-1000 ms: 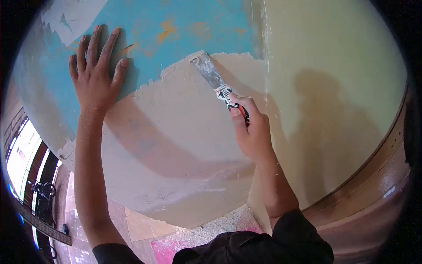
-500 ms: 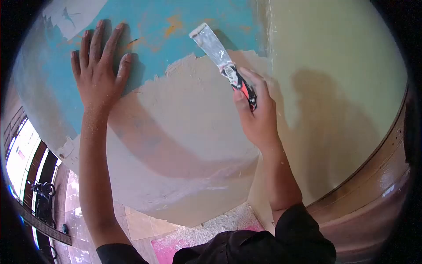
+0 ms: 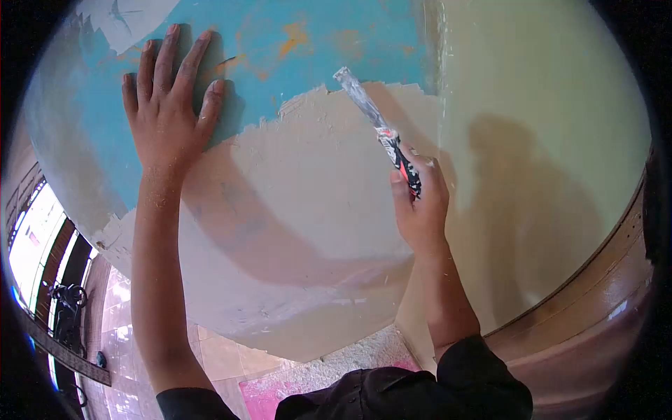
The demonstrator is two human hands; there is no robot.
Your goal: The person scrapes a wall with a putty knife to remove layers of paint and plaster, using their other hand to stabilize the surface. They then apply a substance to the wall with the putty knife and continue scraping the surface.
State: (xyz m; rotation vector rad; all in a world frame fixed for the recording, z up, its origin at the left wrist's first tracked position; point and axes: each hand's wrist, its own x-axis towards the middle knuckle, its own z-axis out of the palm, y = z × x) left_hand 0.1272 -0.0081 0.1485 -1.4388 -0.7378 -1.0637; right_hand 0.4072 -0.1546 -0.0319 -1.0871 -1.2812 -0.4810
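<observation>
Head view: one camera, looking at a wall, with both hands up on it.
Landmark: the scraped patch (image 3: 315,196), a broad beige area of bare plaster in the middle of the wall.
Left hand (image 3: 168,119): flat on the wall just beyond the patch's upper left edge. The palm is pressed down, all fingers are spread wide and straight, and it holds nothing.
Right hand (image 3: 420,203): at the patch's right edge, fingers curled tight around the handle of a paint scraper (image 3: 378,126), thumb laid along the grip.
Paint scraper: slanting up and left from the fist across the patch's upper right corner. Its red and black handle (image 3: 404,168) is smeared with white.
Blade (image 3: 357,91): grey metal, with its tip right at the patch's ragged top border, where the plaster meets the colour. Whether the edge touches the wall I cannot tell.
Blue paint (image 3: 336,42): a band of turquoise above the patch, running on down its left side under the open hand.
Orange flecks (image 3: 294,35): showing through the blue, above the patch.
White chip (image 3: 126,21): a pale flaked area far up and left of the patch.
Cream wall (image 3: 546,105): smooth and painted, right of the patch past a vertical corner line, with a soft shadow across it.
Wooden trim (image 3: 602,280): glossy brown, curving along well to the patch's lower right.
Floor tiles (image 3: 224,357): below the patch, pale.
Black sleeve (image 3: 483,378): on the right arm, below the patch.
</observation>
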